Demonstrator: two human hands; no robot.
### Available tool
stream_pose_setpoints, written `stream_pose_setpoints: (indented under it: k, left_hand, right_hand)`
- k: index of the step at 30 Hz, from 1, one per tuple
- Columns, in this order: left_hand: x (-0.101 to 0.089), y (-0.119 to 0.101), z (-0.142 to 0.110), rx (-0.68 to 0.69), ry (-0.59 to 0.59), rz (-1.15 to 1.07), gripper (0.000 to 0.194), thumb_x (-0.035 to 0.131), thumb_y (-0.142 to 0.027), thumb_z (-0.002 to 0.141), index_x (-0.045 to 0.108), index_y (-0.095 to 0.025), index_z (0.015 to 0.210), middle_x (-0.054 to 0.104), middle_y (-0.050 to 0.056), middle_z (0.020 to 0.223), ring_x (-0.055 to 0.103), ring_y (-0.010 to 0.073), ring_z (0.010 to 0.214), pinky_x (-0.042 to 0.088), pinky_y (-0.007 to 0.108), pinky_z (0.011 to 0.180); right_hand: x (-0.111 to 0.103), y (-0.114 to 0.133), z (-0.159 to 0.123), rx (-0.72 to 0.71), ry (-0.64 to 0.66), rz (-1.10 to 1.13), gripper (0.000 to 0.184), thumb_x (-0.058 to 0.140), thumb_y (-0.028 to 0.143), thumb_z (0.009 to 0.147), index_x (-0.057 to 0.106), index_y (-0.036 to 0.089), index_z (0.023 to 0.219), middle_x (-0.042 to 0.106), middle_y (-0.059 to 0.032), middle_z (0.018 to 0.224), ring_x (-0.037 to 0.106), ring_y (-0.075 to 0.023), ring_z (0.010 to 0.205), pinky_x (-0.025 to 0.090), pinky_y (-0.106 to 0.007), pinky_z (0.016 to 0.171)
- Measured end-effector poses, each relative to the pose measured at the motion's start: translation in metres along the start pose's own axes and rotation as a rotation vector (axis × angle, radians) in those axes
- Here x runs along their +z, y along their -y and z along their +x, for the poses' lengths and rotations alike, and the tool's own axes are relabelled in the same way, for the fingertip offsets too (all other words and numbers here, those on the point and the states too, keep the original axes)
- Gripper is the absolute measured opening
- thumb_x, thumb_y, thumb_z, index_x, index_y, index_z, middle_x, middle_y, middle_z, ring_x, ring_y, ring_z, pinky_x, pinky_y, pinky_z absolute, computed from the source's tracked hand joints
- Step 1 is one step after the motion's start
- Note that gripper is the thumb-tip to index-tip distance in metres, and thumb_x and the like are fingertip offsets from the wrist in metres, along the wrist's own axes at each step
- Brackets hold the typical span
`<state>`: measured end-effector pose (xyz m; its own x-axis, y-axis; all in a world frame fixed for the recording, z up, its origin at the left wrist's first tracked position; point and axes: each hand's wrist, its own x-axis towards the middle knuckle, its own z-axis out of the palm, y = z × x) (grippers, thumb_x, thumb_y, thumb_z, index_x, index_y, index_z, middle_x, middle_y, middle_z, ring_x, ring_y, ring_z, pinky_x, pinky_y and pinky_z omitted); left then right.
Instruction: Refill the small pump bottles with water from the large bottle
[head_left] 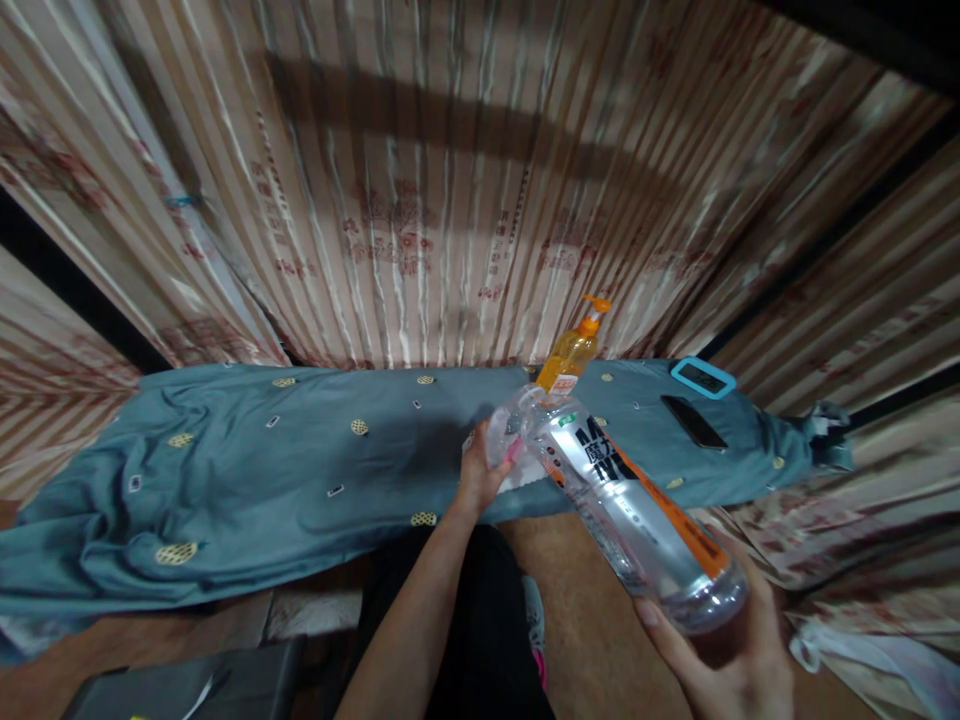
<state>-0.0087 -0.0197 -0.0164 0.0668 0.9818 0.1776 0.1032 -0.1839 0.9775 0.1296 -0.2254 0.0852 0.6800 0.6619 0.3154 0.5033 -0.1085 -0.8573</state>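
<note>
A large clear plastic bottle (630,510) with a silver, black and orange label is tilted, its neck end up and to the left. My right hand (727,640) grips it around the base. My left hand (484,475) is closed around a small clear plastic container (504,428), held against the neck end of the bottle. A small pink spot shows by my left fingers; I cannot tell what it is. The bottle's mouth is hard to make out. Just behind stands a pump bottle (566,365) of yellow-orange liquid with an orange pump top.
A teal cloth (247,470) with a pineapple pattern covers the long narrow table. At its right lie a blue-framed digital display (703,378) and a dark phone (691,422). Patterned curtains (420,200) hang behind and at both sides. A dark box (187,685) stands at lower left.
</note>
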Motion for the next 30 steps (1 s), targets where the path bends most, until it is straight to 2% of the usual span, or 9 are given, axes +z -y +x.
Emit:
stream_pose_setpoints:
  k: [3, 5, 10, 12, 18, 24, 26, 30]
  left_hand:
    - [0.0, -0.001, 0.0, -0.008, 0.001, 0.003, 0.057, 0.077, -0.009, 0.066, 0.058, -0.019, 0.119, 0.072, 0.004, 0.107, 0.069, 0.0223, 0.101, 0.054, 0.034, 0.092]
    - [0.0, -0.001, 0.0, -0.006, -0.006, 0.007, 0.055, 0.078, -0.013, 0.067, 0.058, -0.02, 0.118, 0.072, 0.004, 0.108, 0.069, 0.0224, 0.101, 0.054, 0.034, 0.092]
    - [0.001, 0.006, 0.0, 0.012, -0.017, 0.039, 0.058, 0.079, -0.016, 0.068, 0.057, -0.021, 0.122, 0.071, 0.006, 0.111, 0.068, 0.0236, 0.103, 0.054, 0.038, 0.095]
    - [0.002, 0.009, 0.0, 0.019, -0.012, 0.041, 0.059, 0.078, -0.016, 0.068, 0.056, -0.021, 0.122, 0.071, 0.006, 0.111, 0.068, 0.0232, 0.104, 0.054, 0.038, 0.095]
    - [0.003, 0.011, 0.001, 0.016, -0.003, 0.041, 0.063, 0.078, -0.015, 0.066, 0.056, -0.022, 0.124, 0.071, 0.005, 0.112, 0.068, 0.0239, 0.104, 0.054, 0.04, 0.095]
    - [0.001, 0.005, -0.002, 0.009, -0.002, 0.031, 0.058, 0.077, -0.027, 0.072, 0.057, -0.021, 0.126, 0.07, 0.007, 0.116, 0.067, 0.0266, 0.111, 0.052, 0.041, 0.099]
    - [0.0, 0.004, -0.002, -0.008, 0.0, 0.02, 0.059, 0.078, -0.025, 0.071, 0.057, -0.021, 0.126, 0.07, 0.007, 0.118, 0.066, 0.0269, 0.113, 0.051, 0.041, 0.1]
    - [0.0, 0.004, -0.002, -0.015, 0.003, -0.031, 0.061, 0.079, -0.016, 0.067, 0.059, -0.021, 0.124, 0.071, 0.007, 0.118, 0.067, 0.0254, 0.111, 0.051, 0.037, 0.1]
  right_hand:
    - [-0.001, -0.004, 0.001, -0.023, 0.007, 0.024, 0.099, 0.079, 0.057, 0.062, 0.045, 0.013, 0.144, 0.05, -0.0177, 0.147, 0.047, -0.0345, 0.136, 0.041, -0.049, 0.11]
    - [-0.001, -0.007, 0.001, -0.001, 0.014, 0.039, 0.102, 0.081, 0.057, 0.059, 0.045, 0.012, 0.143, 0.052, -0.0193, 0.143, 0.049, -0.0365, 0.134, 0.04, -0.052, 0.111]
    - [-0.004, -0.016, 0.004, -0.023, 0.006, 0.01, 0.102, 0.078, 0.06, 0.061, 0.044, 0.012, 0.144, 0.053, -0.0191, 0.141, 0.052, -0.0342, 0.129, 0.053, -0.042, 0.095]
    - [-0.007, -0.025, 0.008, -0.054, 0.018, -0.027, 0.105, 0.082, 0.059, 0.057, 0.045, 0.012, 0.143, 0.056, -0.0197, 0.137, 0.056, -0.0338, 0.122, 0.056, -0.04, 0.088]
    - [-0.013, -0.046, 0.014, -0.013, 0.035, -0.057, 0.11, 0.085, 0.057, 0.052, 0.043, 0.019, 0.146, 0.059, -0.0169, 0.134, 0.063, -0.0328, 0.114, 0.057, -0.043, 0.088]
    - [-0.013, -0.032, 0.011, -0.015, 0.01, -0.162, 0.115, 0.082, 0.065, 0.052, 0.043, 0.015, 0.147, 0.056, -0.0201, 0.138, 0.06, -0.0371, 0.119, 0.055, -0.049, 0.094]
    - [-0.01, -0.023, 0.008, -0.009, 0.003, -0.13, 0.117, 0.081, 0.066, 0.053, 0.041, 0.011, 0.148, 0.054, -0.0227, 0.139, 0.059, -0.0377, 0.119, 0.053, -0.05, 0.095]
    - [-0.004, -0.009, 0.004, 0.006, -0.017, -0.049, 0.11, 0.076, 0.067, 0.06, 0.041, 0.011, 0.147, 0.053, -0.0221, 0.141, 0.058, -0.0355, 0.118, 0.052, -0.05, 0.096]
